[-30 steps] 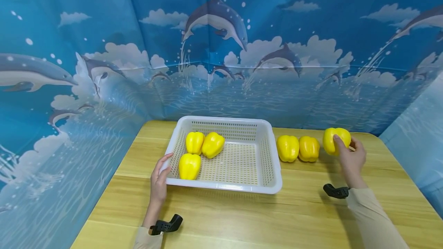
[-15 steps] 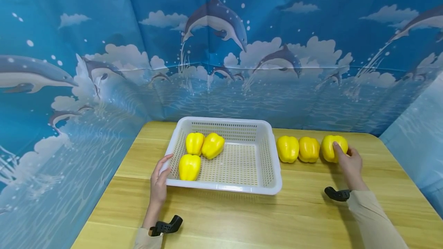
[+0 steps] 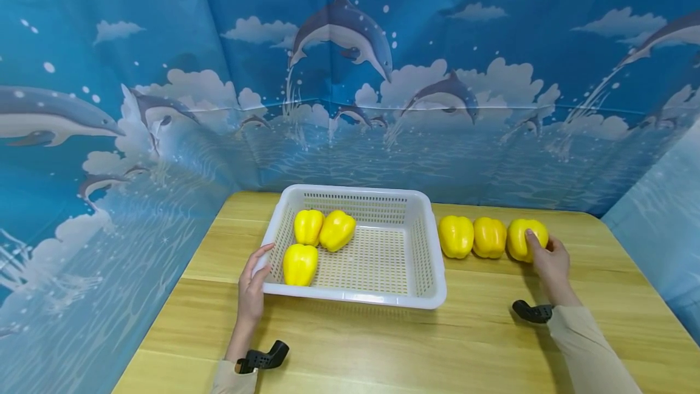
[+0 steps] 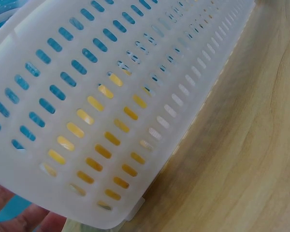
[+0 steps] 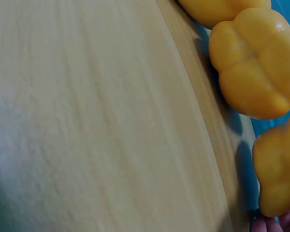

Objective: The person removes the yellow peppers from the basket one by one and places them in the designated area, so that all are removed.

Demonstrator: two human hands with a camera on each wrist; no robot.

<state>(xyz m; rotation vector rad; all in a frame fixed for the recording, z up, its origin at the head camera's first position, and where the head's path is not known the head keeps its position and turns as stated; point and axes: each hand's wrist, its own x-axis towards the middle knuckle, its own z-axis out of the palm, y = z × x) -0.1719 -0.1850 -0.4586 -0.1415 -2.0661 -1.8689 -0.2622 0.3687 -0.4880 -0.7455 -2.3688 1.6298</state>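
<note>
My right hand (image 3: 551,263) holds a yellow bell pepper (image 3: 525,239) at the right end of a row, thumb on its near side. The other fingers are mostly hidden behind it. In the right wrist view, fingertips (image 5: 273,223) show at the lower edge of this pepper (image 5: 280,166). Two more yellow peppers, one in the middle (image 3: 489,238) and one at the left (image 3: 456,236), complete the row. My left hand (image 3: 251,290) grips the left side of a white plastic basket (image 3: 355,295); in the left wrist view its fingers (image 4: 26,220) lie at the basket's corner.
Inside the basket, three yellow bell peppers (image 3: 299,264) lie toward the left, with bare slotted floor to their right. The basket stands on a wooden table (image 3: 372,351). A blue dolphin-print curtain (image 3: 350,138) hangs along the table's back edge.
My right hand has lowered the pepper and moved it slightly left, beside the other two in the row. The left hand and the basket have stayed in place.
</note>
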